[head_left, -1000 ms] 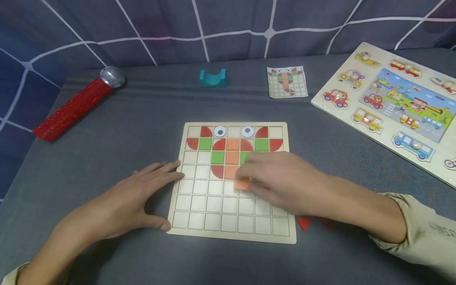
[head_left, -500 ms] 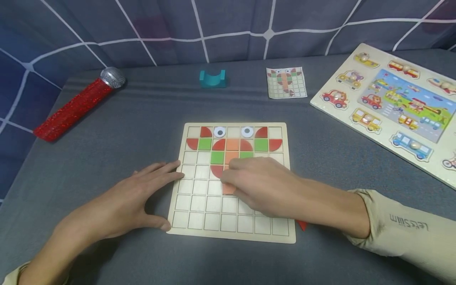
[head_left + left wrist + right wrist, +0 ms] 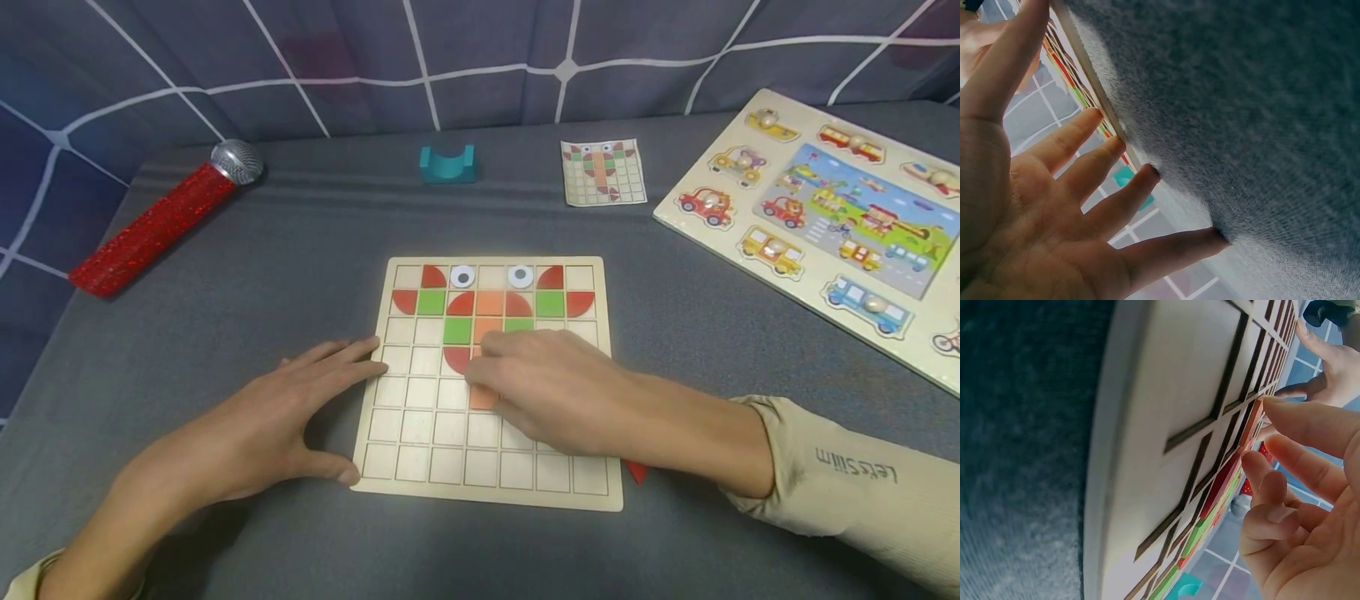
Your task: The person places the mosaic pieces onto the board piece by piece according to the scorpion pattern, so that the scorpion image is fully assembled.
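A wooden grid board [image 3: 448, 429] lies on the dark cloth, with red quarter-circle, green and orange square tiles and two googly-eye discs [image 3: 462, 277] in its upper cells. My right hand [image 3: 558, 392] is over its middle, thumb and fingertips at an orange square tile [image 3: 482, 398] in the column of orange tiles. In the right wrist view that orange tile [image 3: 1252, 422] sits between thumb and index fingertip, down at the board's surface. My left hand [image 3: 277, 417] is spread, its fingertips and thumb resting along the board's left edge. The right hand hides several cells.
A red tile [image 3: 637, 472] peeks out under the right forearm. Behind the board are a teal cradle-shaped block [image 3: 447, 165] and a paper pattern card [image 3: 603, 172]. A red glittery microphone [image 3: 165, 221] lies far left, a vehicle peg puzzle [image 3: 832, 225] far right.
My right hand has moved slightly left and down with the orange tile, which now lies below the other orange tiles. Over the last half second it has stayed there. The left hand has not moved.
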Action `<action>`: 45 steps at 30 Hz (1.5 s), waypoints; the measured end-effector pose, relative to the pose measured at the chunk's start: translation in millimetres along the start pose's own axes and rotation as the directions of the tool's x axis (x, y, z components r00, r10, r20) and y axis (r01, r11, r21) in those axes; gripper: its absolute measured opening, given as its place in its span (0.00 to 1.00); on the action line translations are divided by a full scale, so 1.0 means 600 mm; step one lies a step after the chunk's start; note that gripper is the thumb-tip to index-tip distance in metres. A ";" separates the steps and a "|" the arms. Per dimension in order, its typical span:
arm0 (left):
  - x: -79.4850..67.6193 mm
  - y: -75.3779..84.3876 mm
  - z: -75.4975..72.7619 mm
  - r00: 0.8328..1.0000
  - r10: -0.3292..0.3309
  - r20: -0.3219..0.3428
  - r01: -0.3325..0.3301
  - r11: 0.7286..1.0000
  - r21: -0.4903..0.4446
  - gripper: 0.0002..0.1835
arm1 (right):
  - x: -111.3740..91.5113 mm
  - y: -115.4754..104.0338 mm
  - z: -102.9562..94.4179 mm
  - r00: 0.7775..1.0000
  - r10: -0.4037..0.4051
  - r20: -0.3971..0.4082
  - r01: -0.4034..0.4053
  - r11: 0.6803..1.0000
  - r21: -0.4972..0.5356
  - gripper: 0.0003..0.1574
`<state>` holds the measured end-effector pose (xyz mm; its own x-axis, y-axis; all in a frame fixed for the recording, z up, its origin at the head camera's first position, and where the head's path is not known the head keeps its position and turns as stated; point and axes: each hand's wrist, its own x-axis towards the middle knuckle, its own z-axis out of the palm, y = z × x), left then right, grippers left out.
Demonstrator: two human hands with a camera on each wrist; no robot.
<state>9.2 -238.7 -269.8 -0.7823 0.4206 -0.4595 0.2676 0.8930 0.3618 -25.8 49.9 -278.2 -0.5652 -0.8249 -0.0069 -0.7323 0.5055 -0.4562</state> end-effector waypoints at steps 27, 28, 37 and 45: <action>-0.005 -0.003 0.004 0.997 0.064 -0.042 -0.063 0.998 0.026 0.55 | -0.051 0.022 -0.007 0.998 -0.038 -0.044 0.040 0.999 0.032 0.14; -0.006 -0.004 0.004 0.997 0.065 -0.043 -0.064 0.998 0.028 0.55 | -0.060 0.026 -0.008 0.999 -0.027 -0.041 0.029 0.999 0.034 0.15; -0.005 -0.003 0.004 0.998 0.058 -0.038 -0.058 0.998 0.021 0.56 | -0.148 0.064 -0.018 0.996 0.078 0.035 -0.080 0.994 0.074 0.22; -0.009 -0.005 0.004 0.995 0.087 -0.047 -0.086 0.996 0.019 0.55 | -0.196 0.084 -0.015 0.998 0.060 0.030 -0.061 0.997 0.039 0.30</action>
<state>13.6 -243.2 -270.3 -0.7817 0.4888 -0.3874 0.3448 0.8562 0.3846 0.4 174.9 -292.6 -0.5962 -0.8005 -0.0612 -0.6811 0.5447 -0.4894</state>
